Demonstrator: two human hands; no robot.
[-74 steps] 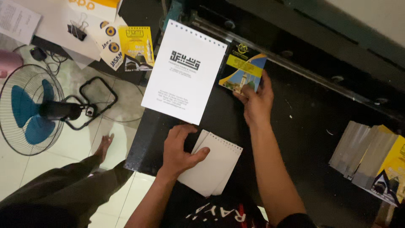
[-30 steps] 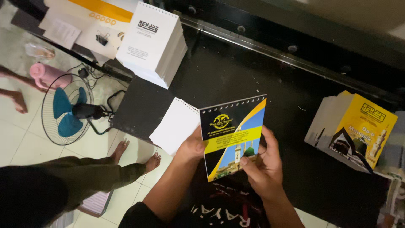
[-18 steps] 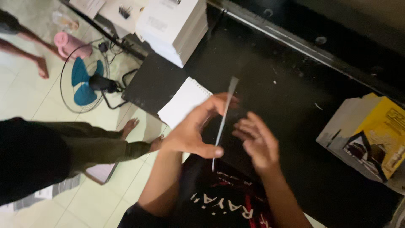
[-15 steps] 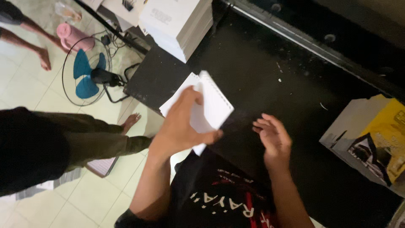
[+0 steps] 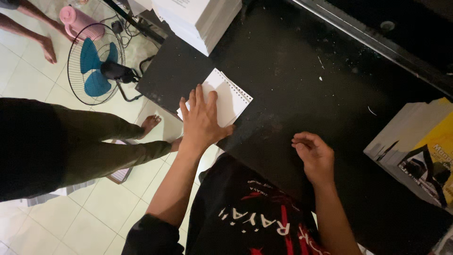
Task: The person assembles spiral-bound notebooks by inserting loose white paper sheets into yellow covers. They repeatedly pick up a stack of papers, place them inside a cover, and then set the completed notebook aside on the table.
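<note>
The fingers of the left hand (image 5: 204, 119) lie spread flat on the white punched-edge paper sheets (image 5: 229, 97) at the black table's (image 5: 302, 80) near-left edge. The right hand (image 5: 315, 155) hovers loosely curled, probably empty. The sheets look light, thin and bendable, best taken by their free edge.

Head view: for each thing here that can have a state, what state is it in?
left hand: flat, palm down on the white punched pad
white punched pad: lying flat, blank side up, at the table's edge
right hand: empty, fingers loosely curled over the black table
white paper stack: piled, untouched
yellow cover stack: fanned, leaning
floor fan: blades look still
</note>
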